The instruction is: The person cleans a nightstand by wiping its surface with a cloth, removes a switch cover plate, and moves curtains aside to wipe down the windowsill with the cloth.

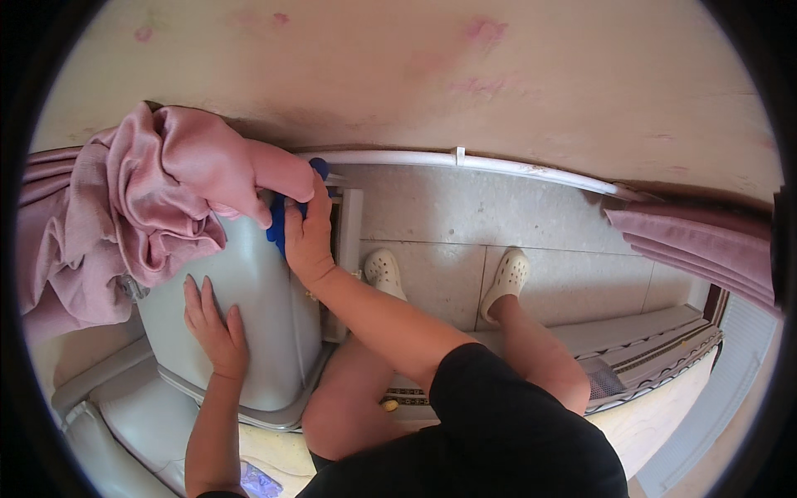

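Note:
My left hand (pixel 216 333) lies palm down with its fingers apart on the smooth grey top of a rounded piece of furniture (pixel 268 348), perhaps a bedside cabinet. At its far right edge, my right hand (pixel 310 239) grips a blue cloth (pixel 278 227). Part of the cloth is hidden under the fingers, and some pokes out beyond them. A pink curtain (pixel 180 168) is bunched over the far left of the top, and one fold reaches to the right fingertips. Beside the right wrist is an open, dark gap (pixel 336 230) with a pale edge.
A white pipe (pixel 398 158) runs along the base of the stained wall (pixel 405 68). Both feet, in cream clogs (pixel 509 274), rest on the grey tiled floor (pixel 429 211). Another pink curtain (pixel 697 243) hangs at right. A purple packet (pixel 258 479) lies on the pale mattress (pixel 280 448).

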Demonstrator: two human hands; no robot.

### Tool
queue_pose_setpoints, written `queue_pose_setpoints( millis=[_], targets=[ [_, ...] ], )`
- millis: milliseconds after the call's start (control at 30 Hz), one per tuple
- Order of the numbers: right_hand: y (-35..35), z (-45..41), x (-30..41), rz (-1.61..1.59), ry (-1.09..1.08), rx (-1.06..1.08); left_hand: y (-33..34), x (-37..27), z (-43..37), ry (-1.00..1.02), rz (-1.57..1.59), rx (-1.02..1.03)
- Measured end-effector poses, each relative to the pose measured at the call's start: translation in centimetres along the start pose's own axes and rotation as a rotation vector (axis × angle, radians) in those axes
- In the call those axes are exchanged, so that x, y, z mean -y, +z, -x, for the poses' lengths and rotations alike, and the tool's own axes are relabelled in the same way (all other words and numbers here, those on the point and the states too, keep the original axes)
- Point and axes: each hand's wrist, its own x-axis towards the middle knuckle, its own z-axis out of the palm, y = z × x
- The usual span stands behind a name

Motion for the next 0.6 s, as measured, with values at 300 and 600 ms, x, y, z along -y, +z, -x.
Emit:
queue_pose_setpoints(
  millis=[300, 600],
  targets=[
    [-9.6, -2.9, -5.2, -0.019, 0.494, 0.207, 0.1, 0.5, 0.1, -0.006, 0.014, 0.014],
    [-4.2, 7.7, -11.3, -0.032, 0.669, 0.152, 0.7, -0.1, 0.0, -0.044, 0.061, 0.033]
  ],
)
